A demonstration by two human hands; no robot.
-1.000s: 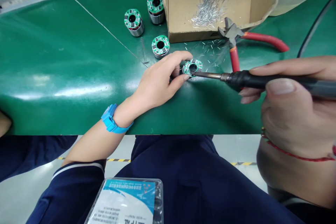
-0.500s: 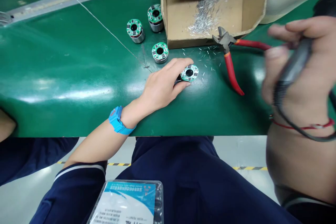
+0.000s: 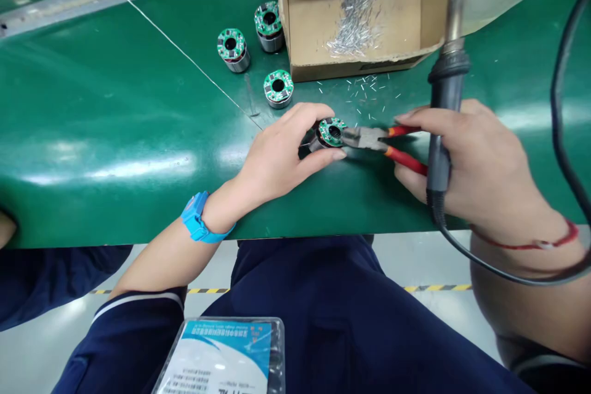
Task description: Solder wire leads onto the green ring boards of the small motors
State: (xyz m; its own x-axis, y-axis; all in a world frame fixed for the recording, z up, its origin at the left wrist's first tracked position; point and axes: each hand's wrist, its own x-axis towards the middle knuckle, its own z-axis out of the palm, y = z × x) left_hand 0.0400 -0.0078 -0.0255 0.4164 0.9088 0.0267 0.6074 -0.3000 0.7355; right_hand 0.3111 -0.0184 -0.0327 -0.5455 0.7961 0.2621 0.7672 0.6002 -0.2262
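Crosswise, red-handled pliers (image 3: 370, 138), nose leftward

Runs open across the counter (image 3: 115, 206) left of the left hand (image 3: 284, 151), nearside of the slanting thin wire (image 3: 172, 41). Meets three circuit-board-topped cylinders (image 3: 279, 97) and the cardboard box (image 3: 351, 71) beyond. Stops rightward at diagonal cutters (image 3: 368, 138), right hand (image 3: 482, 160), soldering iron (image 3: 446, 92) and looping cable (image 3: 559, 98).

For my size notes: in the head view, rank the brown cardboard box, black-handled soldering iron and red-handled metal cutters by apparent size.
Brown cardboard box
Black-handled soldering iron, seemingly nearer
Red-handled metal cutters, partly hidden
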